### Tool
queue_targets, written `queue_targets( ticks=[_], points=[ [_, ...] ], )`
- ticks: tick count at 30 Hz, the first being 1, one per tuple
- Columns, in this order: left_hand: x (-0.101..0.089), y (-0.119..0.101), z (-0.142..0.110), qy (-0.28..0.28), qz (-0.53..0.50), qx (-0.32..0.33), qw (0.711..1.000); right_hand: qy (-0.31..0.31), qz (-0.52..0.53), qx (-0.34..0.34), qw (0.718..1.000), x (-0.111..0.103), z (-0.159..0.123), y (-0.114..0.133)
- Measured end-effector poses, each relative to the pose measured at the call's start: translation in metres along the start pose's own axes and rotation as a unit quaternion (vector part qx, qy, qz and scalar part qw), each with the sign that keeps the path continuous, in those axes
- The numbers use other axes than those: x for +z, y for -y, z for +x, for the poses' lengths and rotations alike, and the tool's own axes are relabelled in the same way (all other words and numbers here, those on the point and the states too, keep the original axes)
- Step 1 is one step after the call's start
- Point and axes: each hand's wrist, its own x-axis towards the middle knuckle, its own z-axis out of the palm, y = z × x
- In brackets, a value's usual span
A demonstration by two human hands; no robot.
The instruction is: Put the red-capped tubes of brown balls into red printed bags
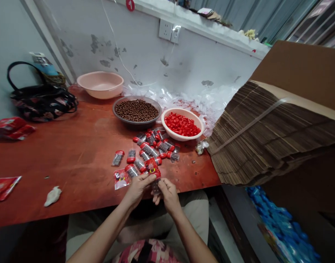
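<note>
My left hand (140, 188) pinches a small red printed packet (152, 168) near the table's front edge. Close beside it, my right hand (169, 194) grips a small clear bottle of dark balls (155, 187) at the packet's lower end. Whether the bottle sits partly inside the packet I cannot tell. Another red packet (121, 179) lies flat left of my hands. Just beyond them is a loose pile of clear bottles with red caps (148, 149), filled with dark balls.
Behind the pile stand a grey bowl of brown balls (137, 110) and a white bowl of red caps (182, 124). Clear plastic pieces (211, 100) heap along the wall. A pink basin (101, 86) and black handbag (44, 100) are left; strapped cardboard (266, 135) leans at right.
</note>
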Motion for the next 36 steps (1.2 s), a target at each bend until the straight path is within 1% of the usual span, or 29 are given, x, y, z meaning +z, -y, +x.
queue_targets(
  ticks=[1,3,4,6,9,12,14,15,17,18,20,23,25,27,30,31,34,36],
  points=[
    [-0.001,0.002,0.001,-0.011,0.007,0.005,1.0,-0.023,-0.027,-0.013,0.999,-0.001,0.0,0.001],
    [-0.003,0.006,0.003,-0.052,0.02,0.023,0.998,-0.073,-0.096,-0.043,0.992,-0.001,-0.001,0.002],
    [-0.003,0.007,0.003,-0.068,0.023,0.031,0.997,-0.085,-0.117,-0.049,0.988,-0.001,-0.001,0.002],
    [-0.004,0.008,0.003,-0.074,0.024,0.039,0.996,-0.069,-0.109,-0.033,0.991,0.0,-0.001,0.001],
    [-0.006,0.004,0.001,-0.056,0.009,0.032,0.998,-0.021,-0.057,0.002,0.998,0.002,0.0,-0.002],
    [-0.008,0.001,0.0,-0.058,-0.01,0.027,0.998,-0.024,-0.084,-0.017,0.996,0.003,0.0,-0.003],
    [-0.01,0.001,0.0,-0.049,-0.006,0.025,0.998,-0.034,-0.112,-0.036,0.992,0.003,0.001,-0.002],
    [-0.011,0.002,0.0,-0.042,0.002,0.023,0.999,-0.035,-0.11,-0.036,0.993,0.003,0.001,-0.001],
    [-0.012,0.005,-0.001,-0.027,0.021,0.016,0.999,-0.029,-0.067,-0.018,0.997,0.004,0.002,-0.001],
    [-0.013,0.006,-0.001,-0.029,0.03,0.014,0.999,-0.024,-0.036,-0.004,0.999,0.005,0.002,-0.001],
    [-0.014,0.009,-0.003,-0.062,0.045,0.018,0.997,-0.024,-0.003,0.01,1.0,0.008,0.003,-0.002],
    [-0.013,0.011,-0.005,-0.14,0.06,0.037,0.988,-0.051,-0.062,-0.02,0.997,0.01,0.001,-0.003],
    [-0.011,0.011,-0.006,-0.172,0.065,0.055,0.981,-0.052,-0.1,-0.033,0.993,0.009,0.0,-0.003],
    [-0.008,0.013,-0.006,-0.167,0.056,0.057,0.983,-0.052,-0.116,-0.036,0.991,0.007,-0.001,-0.002],
    [-0.004,0.018,-0.007,-0.128,0.024,0.043,0.991,-0.073,-0.136,-0.05,0.987,0.004,-0.002,-0.004],
    [-0.004,0.02,-0.008,-0.118,0.017,0.042,0.992,-0.072,-0.126,-0.045,0.988,0.004,-0.002,-0.005],
    [-0.005,0.026,-0.011,-0.096,0.003,0.053,0.994,-0.028,-0.026,0.012,0.999,0.005,-0.001,-0.01],
    [-0.005,0.027,-0.013,-0.078,-0.02,0.055,0.995,-0.003,0.018,0.036,0.999,0.006,-0.001,-0.012]
  ],
)
